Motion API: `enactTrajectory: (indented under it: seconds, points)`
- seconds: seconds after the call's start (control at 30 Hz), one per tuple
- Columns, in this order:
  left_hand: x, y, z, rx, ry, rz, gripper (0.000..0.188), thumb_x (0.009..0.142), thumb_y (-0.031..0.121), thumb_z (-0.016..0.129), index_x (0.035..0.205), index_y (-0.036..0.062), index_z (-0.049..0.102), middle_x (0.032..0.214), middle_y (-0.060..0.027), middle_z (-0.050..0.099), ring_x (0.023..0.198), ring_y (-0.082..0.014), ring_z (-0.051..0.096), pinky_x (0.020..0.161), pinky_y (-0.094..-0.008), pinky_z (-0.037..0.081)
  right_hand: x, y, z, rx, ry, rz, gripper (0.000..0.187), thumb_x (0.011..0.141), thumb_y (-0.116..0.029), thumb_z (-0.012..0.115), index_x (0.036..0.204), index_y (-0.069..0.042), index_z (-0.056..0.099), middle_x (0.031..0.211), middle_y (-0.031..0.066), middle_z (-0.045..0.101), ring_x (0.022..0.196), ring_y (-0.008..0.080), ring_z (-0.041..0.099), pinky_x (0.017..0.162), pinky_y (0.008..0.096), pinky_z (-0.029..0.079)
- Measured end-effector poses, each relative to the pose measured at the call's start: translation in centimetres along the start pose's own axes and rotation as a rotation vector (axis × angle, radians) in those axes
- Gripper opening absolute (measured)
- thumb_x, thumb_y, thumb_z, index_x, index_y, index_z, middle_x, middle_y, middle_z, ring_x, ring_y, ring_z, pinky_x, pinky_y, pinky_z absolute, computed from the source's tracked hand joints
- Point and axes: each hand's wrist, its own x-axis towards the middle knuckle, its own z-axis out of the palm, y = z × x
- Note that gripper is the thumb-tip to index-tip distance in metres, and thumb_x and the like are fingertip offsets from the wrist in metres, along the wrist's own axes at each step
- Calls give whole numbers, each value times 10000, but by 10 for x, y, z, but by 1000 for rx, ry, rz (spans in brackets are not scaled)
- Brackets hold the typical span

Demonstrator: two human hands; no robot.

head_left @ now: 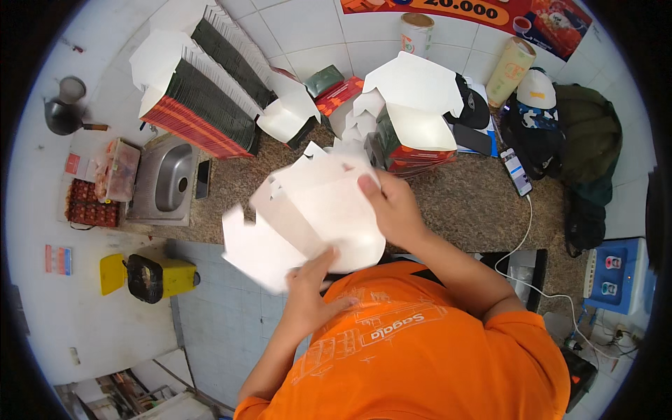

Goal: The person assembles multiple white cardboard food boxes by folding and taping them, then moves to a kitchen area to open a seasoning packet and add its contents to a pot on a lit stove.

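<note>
An unfolded white cardboard food carton (329, 203) with notched flaps is tilted in front of my body, smeared a little by motion. My right hand (397, 210) grips its right side, the thumb on the white inner face and the other fingers hidden behind the board. At the near edge, the fingers of my left hand (311, 290) lie stretched against the carton, with the thumb spread away from it. Just beyond the carton stands a stack of folded-up boxes (420, 140) with white insides and red and dark outsides.
Tall stacks of flat cartons (203, 105) stand at the back left, beside an open box (290, 115). A steel sink (171, 178) is at the left of the granite counter (462, 210). A charging phone (516, 171), caps and a backpack (584, 133) lie right. A yellow bin (178, 276) stands below.
</note>
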Motion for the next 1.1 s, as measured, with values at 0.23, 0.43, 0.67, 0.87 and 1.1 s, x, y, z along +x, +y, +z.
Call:
enactTrajectory:
  seconds: [0.23, 0.43, 0.67, 0.87, 1.1]
  points:
    - [38, -8, -6, -1719, 339, -460, 533, 1023, 502, 590, 1297, 45, 585, 1242, -137, 664, 1089, -227, 703, 849, -329, 622, -43, 3, 8, -283, -296, -832, 546, 885, -141, 754, 1405, -68, 606, 1339, 197, 623, 1212, 352, 629, 1008, 446, 506]
    - [34, 17, 36, -1310, 652, -247, 239, 1092, 132, 526, 1249, -35, 593, 1213, -113, 683, 1126, -187, 688, 947, -328, 600, -38, -1, 18, -395, -268, -588, 655, 883, -195, 781, 1497, -189, 551, 1273, 149, 497, 1132, 328, 505, 941, 409, 446]
    - [36, 17, 35, -1479, 409, -205, 456, 1075, 362, 573, 1334, -13, 548, 1273, -114, 659, 1148, -175, 671, 983, -354, 567, -36, 10, 3, -522, -311, -666, 532, 924, -331, 725, 1436, -228, 621, 1491, 190, 450, 1399, 405, 428, 1112, 582, 354]
    - [35, 26, 44, -1216, 516, -124, 290, 1090, 209, 558, 1329, 44, 545, 1234, -92, 676, 1098, -178, 660, 940, -331, 547, -52, 7, 19, -654, -169, -636, 649, 967, -329, 690, 1558, -189, 460, 1439, 173, 511, 1310, 378, 523, 1041, 596, 427]
    - [7, 3, -3, -582, 11, -211, 156, 1064, 149, 611, 1046, 4, 663, 822, 5, 671, 744, -66, 556, 676, -251, 456, -23, -12, -38, -498, -658, -136, 688, 996, -328, 682, 1587, -161, 372, 840, 160, 681, 721, 312, 679, 668, 424, 519]
